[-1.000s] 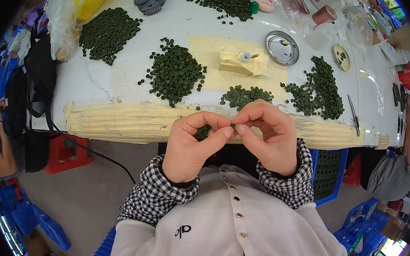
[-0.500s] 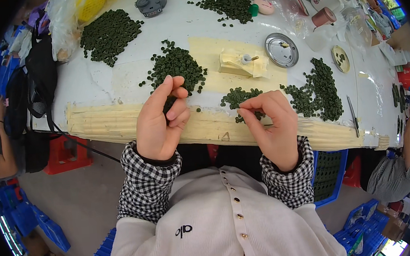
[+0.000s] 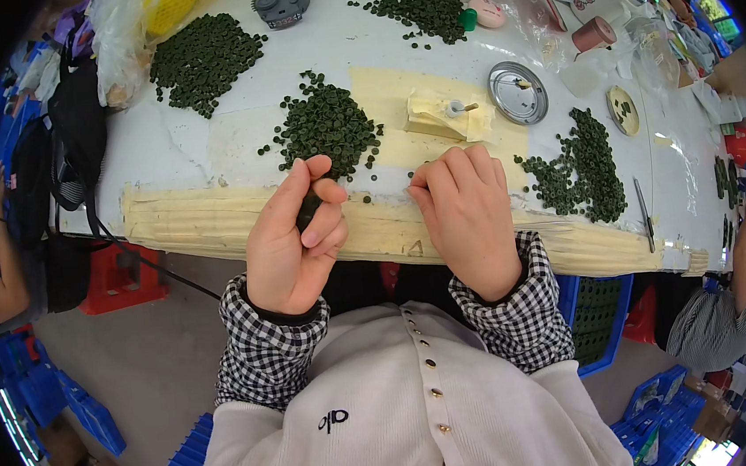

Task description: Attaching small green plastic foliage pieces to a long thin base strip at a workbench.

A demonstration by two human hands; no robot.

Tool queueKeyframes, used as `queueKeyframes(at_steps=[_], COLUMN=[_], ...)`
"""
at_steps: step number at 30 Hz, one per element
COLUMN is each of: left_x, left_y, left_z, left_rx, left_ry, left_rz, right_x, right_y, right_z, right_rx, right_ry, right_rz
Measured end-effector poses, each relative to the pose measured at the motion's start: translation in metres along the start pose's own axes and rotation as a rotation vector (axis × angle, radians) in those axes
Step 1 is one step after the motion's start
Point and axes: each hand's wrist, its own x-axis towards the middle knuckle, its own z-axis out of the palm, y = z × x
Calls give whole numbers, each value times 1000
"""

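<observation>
My left hand (image 3: 292,244) is held palm up above the front edge of the table, its fingers curled round several small dark green round pieces (image 3: 308,208). Just beyond it lies a heap of the same pieces (image 3: 328,123). To the right, my right hand (image 3: 472,224) is turned back upward over the table edge, thumb and forefinger pinched together; whatever is between them is too small or hidden to make out. A block wrapped in yellow tape (image 3: 427,118), with a metal pin on top, stands beyond the right hand.
More green pieces form a heap on the right (image 3: 596,169) and others at the back. A round metal lid (image 3: 518,93), a small dish (image 3: 622,111), tweezers (image 3: 645,214) and a grey counter-like device (image 3: 280,1) lie about. Co-workers' arms show at both sides.
My right hand has moved left, toward the left hand, and turned its back up. It now covers the small cluster of green pieces beneath it. The left hand has barely moved.
</observation>
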Motion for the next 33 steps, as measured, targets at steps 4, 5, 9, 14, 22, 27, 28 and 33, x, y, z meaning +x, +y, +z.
queueKeyframes(at_steps=[4,5,9,14,22,27,28,33], left_x=[-1,-1,-8,-9,-6,-5,-5,-4], left_y=[1,1,4,0,-25,-31,-32,-36], left_z=[1,1,19,20,12,20,20,13], left_rx=[-5,-6,74,128,118,105,108,73], left_ry=[34,16,150,75,-9,-16,-21,-70], left_rz=[-6,-13,25,4,-159,-197,-199,-202], right_x=[-1,-1,0,-9,-17,-22,-23,-22], right_y=[1,2,1,1,-2,1,1,-1], right_z=[2,3,-6,-10,-21,-26,-27,-33], right_rx=[-60,-29,247,459,763,831,854,909], right_ry=[-15,14,82,152,131,127,130,128], right_rz=[-11,-9,26,70,301,297,310,282])
